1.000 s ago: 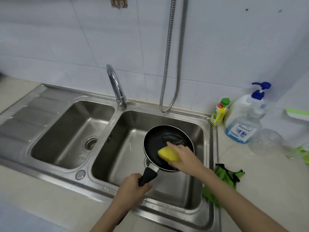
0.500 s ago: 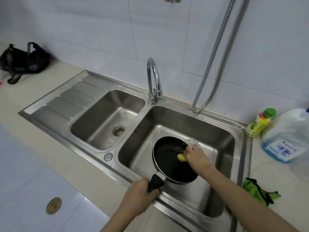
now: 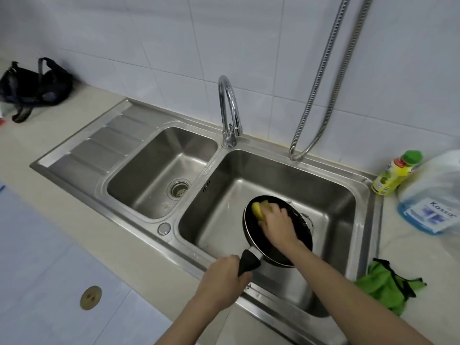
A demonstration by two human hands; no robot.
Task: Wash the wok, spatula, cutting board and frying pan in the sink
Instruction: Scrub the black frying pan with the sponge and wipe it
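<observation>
Frying pan is sitting over the right basin of the double sink, black inside, tilted a bit with its handle pointing toward the front rim. Left hand has its fingers wrapped tight around the black handle, right at the sink's front edge. Right hand is down inside the pan, fingers curled over a yellow sponge and pressing it against the pan's far-left inner side; only part of the sponge sticks out past the fingers. Faucet stands on the divider between the two basins, and I can't tell if any water is coming out. Left basin just shows its drain. A metal hose loops down the tiled wall behind the right basin. On the counter to the right there's a yellow bottle with a green cap, a big jug with blue liquid just beside it, and a green cloth crumpled near the sink's front right corner. Black bag sits way over on the left by the wall. No sign of the wok, spatula or cutting board in this view.
</observation>
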